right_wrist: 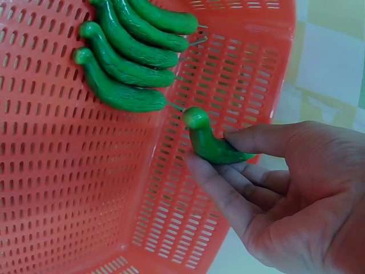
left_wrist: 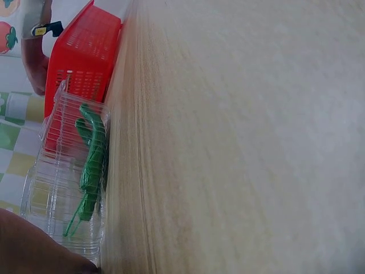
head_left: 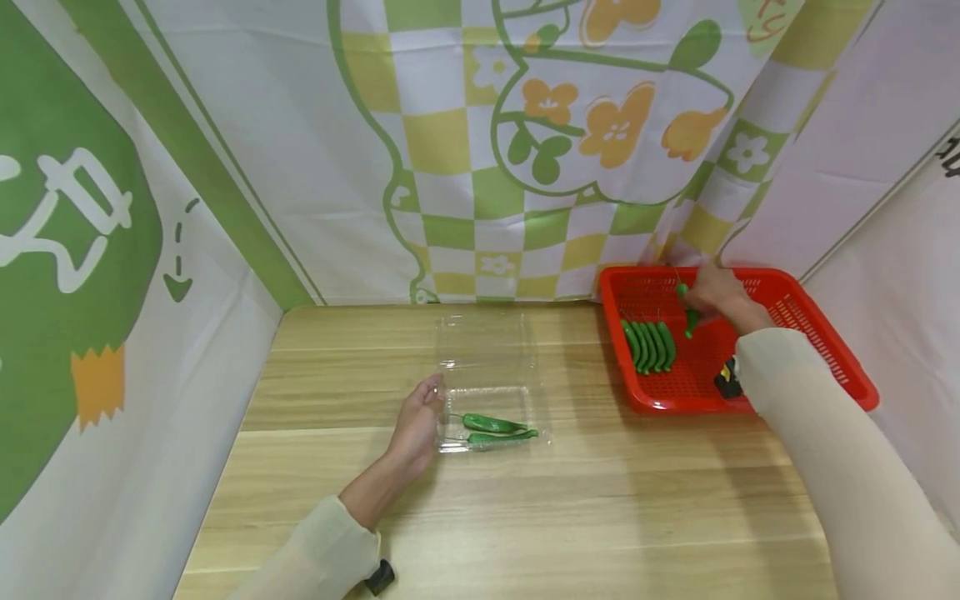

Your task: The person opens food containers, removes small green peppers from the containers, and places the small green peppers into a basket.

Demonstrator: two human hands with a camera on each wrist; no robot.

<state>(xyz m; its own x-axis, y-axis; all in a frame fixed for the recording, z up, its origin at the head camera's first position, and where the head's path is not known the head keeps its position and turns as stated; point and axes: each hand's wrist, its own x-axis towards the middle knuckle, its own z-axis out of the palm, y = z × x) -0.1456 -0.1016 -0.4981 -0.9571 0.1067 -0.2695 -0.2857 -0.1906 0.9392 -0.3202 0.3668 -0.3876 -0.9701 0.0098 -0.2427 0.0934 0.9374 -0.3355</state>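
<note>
My right hand (head_left: 722,293) is over the back of the red plastic basket (head_left: 813,325). It pinches a green chili pepper (right_wrist: 208,140) between thumb and fingers, raised above the basket floor in the right wrist view. Several more green peppers (head_left: 648,346) lie side by side at the basket's left. On the table, an open clear plastic clamshell box (head_left: 487,398) has its lid folded back, away from me. Two green peppers (head_left: 495,429) lie across its near half. My left hand (head_left: 414,423) holds the box's left edge; its fingertips are partly hidden.
The wooden table (head_left: 585,517) carries the box and the basket, the basket at its back right. A patterned cloth wall (head_left: 450,167) rises directly behind the table's back edge. Side walls of cloth stand left and right.
</note>
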